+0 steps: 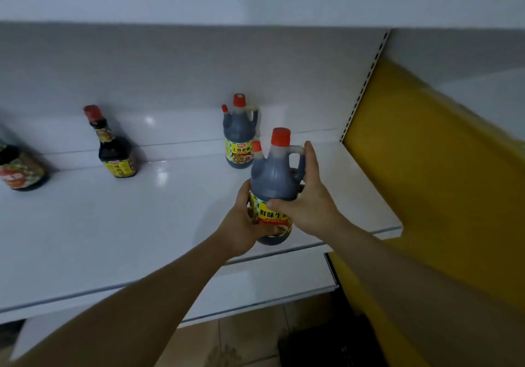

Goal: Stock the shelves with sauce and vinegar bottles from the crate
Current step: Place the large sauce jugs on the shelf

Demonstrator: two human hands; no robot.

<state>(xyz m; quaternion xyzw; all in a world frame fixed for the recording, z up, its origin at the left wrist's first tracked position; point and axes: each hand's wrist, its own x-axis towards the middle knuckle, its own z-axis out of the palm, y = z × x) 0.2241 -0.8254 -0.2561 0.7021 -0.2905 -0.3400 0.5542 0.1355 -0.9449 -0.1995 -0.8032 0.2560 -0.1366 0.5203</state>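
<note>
A dark soy sauce jug (274, 177) with a red cap, a side handle and a yellow label is held upright over the front right part of the white shelf (113, 224). My left hand (244, 224) grips its lower left side. My right hand (305, 196) wraps its right side near the handle. Whether its base touches the shelf I cannot tell. A matching jug (239, 133) stands at the back of the shelf, just behind it. A slimmer dark bottle (115, 147) with a red cap stands further left.
Another dark bottle (20, 167) is cut off at the left edge. A yellow panel (426, 167) bounds the shelf on the right. A lower white shelf (270, 278) juts out beneath. A dark crate (326, 346) sits on the tiled floor below.
</note>
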